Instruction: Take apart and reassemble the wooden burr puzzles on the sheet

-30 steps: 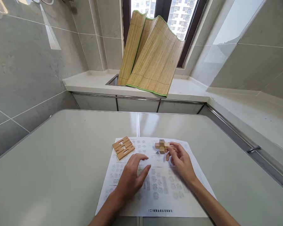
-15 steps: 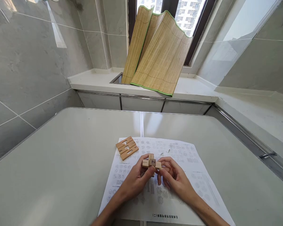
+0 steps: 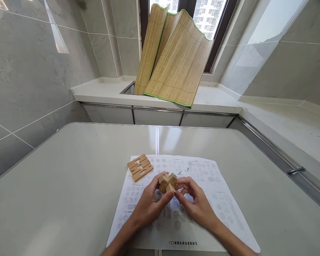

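A small wooden interlocking puzzle (image 3: pixel 168 182), made of several pale blocks crossing one another, is held between both hands above the paper. My left hand (image 3: pixel 152 201) grips it from the left, thumb at its lower front and fingers behind. From the right, the thumb and fingers of my right hand (image 3: pixel 193 197) pinch its side. Beneath lies a printed sheet (image 3: pixel 208 209) covered with small line diagrams. Flat slotted wooden pieces (image 3: pixel 140 167) with dark markings lie side by side on the sheet's far left corner.
The pale table (image 3: pixel 69 185) has a seam running down its middle. Beyond it runs a white ledge (image 3: pixel 101 93), where a folded bamboo mat (image 3: pixel 176 64) with green edging leans against the window. Grey tiled walls (image 3: pixel 37 71) close in the left side.
The puzzle has been turned in my hands: the face marked "2" no longer points at me, and angled block ends show instead. The whole view has shifted slightly.
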Available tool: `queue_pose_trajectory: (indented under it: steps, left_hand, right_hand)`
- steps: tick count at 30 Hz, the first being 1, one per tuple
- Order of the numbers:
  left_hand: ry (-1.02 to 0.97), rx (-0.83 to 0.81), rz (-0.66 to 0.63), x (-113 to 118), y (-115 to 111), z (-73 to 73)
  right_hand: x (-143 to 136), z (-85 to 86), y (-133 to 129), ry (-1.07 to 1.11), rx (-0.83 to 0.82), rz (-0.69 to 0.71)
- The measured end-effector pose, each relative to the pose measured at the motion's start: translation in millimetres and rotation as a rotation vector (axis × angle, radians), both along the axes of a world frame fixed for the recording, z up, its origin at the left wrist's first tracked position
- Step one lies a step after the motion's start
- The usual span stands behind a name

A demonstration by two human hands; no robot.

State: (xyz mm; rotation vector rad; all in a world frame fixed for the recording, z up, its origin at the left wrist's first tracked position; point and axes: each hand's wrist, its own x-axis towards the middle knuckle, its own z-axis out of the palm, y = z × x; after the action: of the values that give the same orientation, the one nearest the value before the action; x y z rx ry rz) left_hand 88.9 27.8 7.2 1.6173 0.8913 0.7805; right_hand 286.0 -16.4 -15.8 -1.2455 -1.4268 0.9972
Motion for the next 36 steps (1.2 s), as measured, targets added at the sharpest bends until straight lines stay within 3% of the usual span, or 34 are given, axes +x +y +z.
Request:
queue_pose_trajectory:
  steps: [4,8,18,28,36]
  left_hand:
    - [0.139,0.244,0.024,-1.0,-1.4,-1.6]
    - [0.197,0.466,0.021,-1.5,-2.3,-7.2]
    - [0.218,0.876,0.072,1.1,-3.1,-6.6]
    - [0.168,0.874,0.083,1.5,-7.4,-4.1]
    - [0.106,0.88,-0.034,0.8,-7.7,2.1]
  right_hand:
    - [11.1,6.4,7.4,-0.046,0.053,0.0]
    - [17.2,11.9,11.9,-0.118,0.024,0.085]
    - [13.6,-3.5,14.9,0.224,-0.274,0.231]
    - [17.9,2.0,14.8,0.269,-0.32,0.416]
    - [22.5,-14.3,15.5,0.355,-0.358,0.53]
